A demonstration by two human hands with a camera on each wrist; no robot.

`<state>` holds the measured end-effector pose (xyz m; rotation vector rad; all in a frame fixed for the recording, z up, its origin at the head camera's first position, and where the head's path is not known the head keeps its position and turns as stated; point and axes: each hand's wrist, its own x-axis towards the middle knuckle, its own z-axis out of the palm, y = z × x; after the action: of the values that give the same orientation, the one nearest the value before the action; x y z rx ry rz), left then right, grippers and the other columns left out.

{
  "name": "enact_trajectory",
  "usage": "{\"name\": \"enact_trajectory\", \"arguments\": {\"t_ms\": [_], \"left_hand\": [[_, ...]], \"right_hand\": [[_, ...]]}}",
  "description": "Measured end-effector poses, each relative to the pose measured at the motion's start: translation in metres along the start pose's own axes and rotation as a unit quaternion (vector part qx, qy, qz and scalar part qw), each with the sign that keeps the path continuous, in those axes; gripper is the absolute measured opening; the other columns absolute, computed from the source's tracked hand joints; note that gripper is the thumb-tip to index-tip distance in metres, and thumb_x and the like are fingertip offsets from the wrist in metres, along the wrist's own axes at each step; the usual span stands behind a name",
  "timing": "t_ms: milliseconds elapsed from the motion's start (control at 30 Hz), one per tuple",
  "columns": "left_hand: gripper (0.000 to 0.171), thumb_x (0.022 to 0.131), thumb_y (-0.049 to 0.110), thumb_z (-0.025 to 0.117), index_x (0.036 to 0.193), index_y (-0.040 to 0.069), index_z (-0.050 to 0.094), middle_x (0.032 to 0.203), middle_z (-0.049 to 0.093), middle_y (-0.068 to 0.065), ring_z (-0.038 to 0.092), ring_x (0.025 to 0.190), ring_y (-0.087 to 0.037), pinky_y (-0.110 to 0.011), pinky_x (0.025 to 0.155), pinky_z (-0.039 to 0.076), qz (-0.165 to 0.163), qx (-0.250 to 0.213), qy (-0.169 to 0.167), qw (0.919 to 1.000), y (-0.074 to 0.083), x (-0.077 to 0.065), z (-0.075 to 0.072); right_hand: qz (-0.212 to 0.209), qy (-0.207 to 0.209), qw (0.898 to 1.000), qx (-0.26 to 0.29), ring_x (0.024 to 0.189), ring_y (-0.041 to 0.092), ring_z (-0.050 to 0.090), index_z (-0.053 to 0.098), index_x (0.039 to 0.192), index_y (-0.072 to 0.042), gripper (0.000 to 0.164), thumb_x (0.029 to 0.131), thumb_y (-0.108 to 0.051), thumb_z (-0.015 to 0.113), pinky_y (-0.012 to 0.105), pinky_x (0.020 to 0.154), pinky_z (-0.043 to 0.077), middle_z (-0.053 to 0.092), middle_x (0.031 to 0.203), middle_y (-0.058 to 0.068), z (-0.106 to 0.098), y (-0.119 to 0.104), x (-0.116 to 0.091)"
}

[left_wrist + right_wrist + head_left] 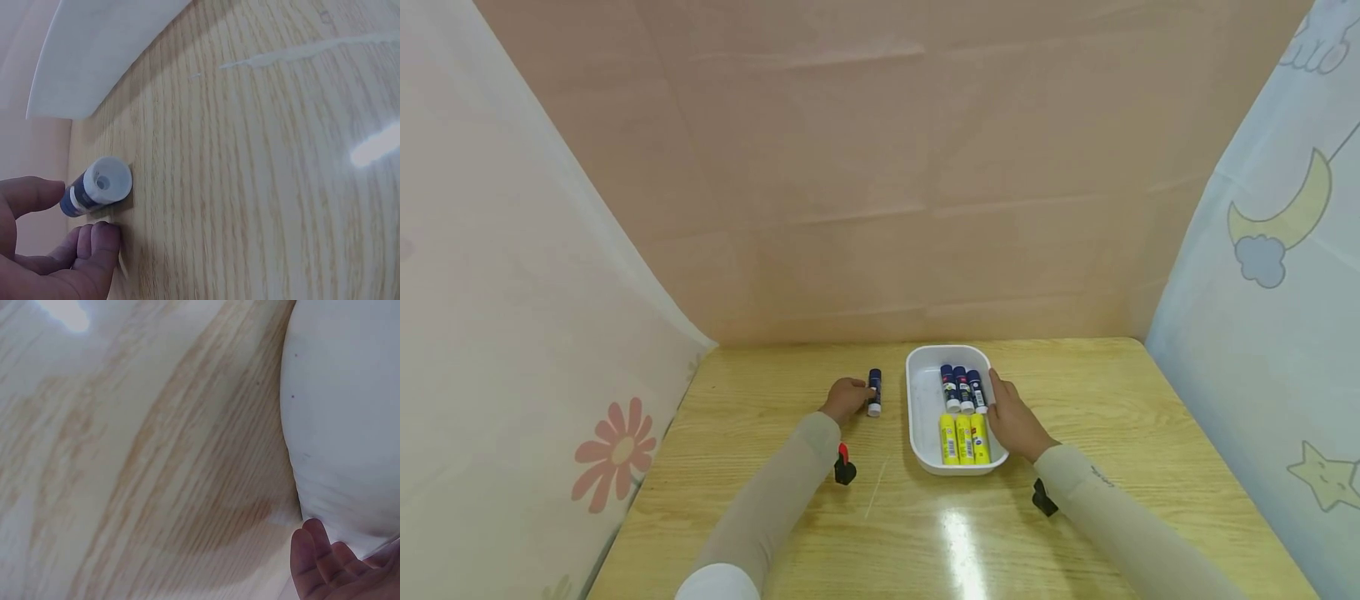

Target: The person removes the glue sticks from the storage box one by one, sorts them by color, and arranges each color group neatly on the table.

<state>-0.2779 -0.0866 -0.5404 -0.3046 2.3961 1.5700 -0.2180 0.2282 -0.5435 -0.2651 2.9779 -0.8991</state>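
Observation:
A glue stick with a dark blue body and white end [875,393] lies on the table left of a white plastic tray [917,442]. My left hand [847,398] pinches it from the left. In the left wrist view the thumb [37,195] meets the blue side of the glue stick [109,180], with curled fingers [100,244] low by the table. My right hand [1017,423] holds the tray's right side, thumb at the rim. In the right wrist view its fingers [312,556] lie against the tray's outer wall [344,425].
Inside the tray, three blue glue sticks [959,390] form a row behind three yellow ones [965,440]. The wooden table [760,517] bears a pale streak left of the tray. A brown backdrop [880,208] rises behind, with printed cloths on both sides.

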Motion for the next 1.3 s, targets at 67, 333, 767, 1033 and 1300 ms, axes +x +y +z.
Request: {"name": "enact_trajectory", "arguments": {"t_ms": [67,333,767,1033,1300], "left_hand": [[0.043,0.094,0.018,0.064,0.13,-0.005,0.056,0.124,0.06,-0.019,0.058,0.111,-0.031,-0.043,0.092,0.05,-0.001,-0.006,-0.006,1.0,-0.001,0.001,-0.002],[0.043,0.097,0.024,0.058,0.132,-0.002,0.056,0.128,0.059,-0.015,0.052,0.12,-0.031,-0.047,0.101,0.043,0.002,-0.017,-0.019,0.9997,0.001,0.005,-0.007],[0.051,0.102,0.034,0.044,0.14,0.0,0.047,0.129,0.055,-0.016,0.054,0.114,-0.031,-0.044,0.099,0.043,0.078,-0.053,-0.071,0.993,0.056,-0.017,-0.007],[0.053,0.104,0.027,0.043,0.144,-0.006,0.037,0.145,0.042,-0.02,0.039,0.135,-0.032,-0.04,0.112,0.032,0.036,-0.2,-0.192,0.96,0.083,-0.026,0.015],[0.06,0.105,0.032,0.04,0.147,-0.009,0.028,0.147,0.035,-0.025,0.037,0.136,-0.035,-0.042,0.113,0.03,-0.012,-0.267,-0.229,0.936,0.089,-0.026,0.029]], "right_hand": [[0.0,-0.002,1.0,0.001,0.126,0.046,0.044,0.003,0.154,0.001,0.064,0.101,-0.011,0.037,0.056,0.102,0.038,0.027,0.146,0.031,0.0,0.0,0.0],[0.005,-0.009,1.0,0.007,0.127,0.045,0.043,0.002,0.154,0.0,0.065,0.102,-0.012,0.037,0.055,0.102,0.038,0.026,0.147,0.03,0.0,0.001,0.0],[0.004,-0.008,1.0,0.004,0.129,0.046,0.041,0.002,0.154,0.001,0.064,0.102,-0.01,0.038,0.056,0.104,0.035,0.025,0.148,0.03,-0.002,-0.002,0.0],[0.002,-0.008,1.0,0.007,0.128,0.045,0.042,0.002,0.154,0.001,0.065,0.101,-0.01,0.038,0.056,0.103,0.036,0.026,0.147,0.03,-0.002,-0.001,-0.002],[-0.002,-0.005,1.0,0.007,0.126,0.045,0.044,0.003,0.154,0.001,0.065,0.101,-0.01,0.038,0.056,0.103,0.037,0.027,0.147,0.03,-0.003,-0.001,-0.003]]}}
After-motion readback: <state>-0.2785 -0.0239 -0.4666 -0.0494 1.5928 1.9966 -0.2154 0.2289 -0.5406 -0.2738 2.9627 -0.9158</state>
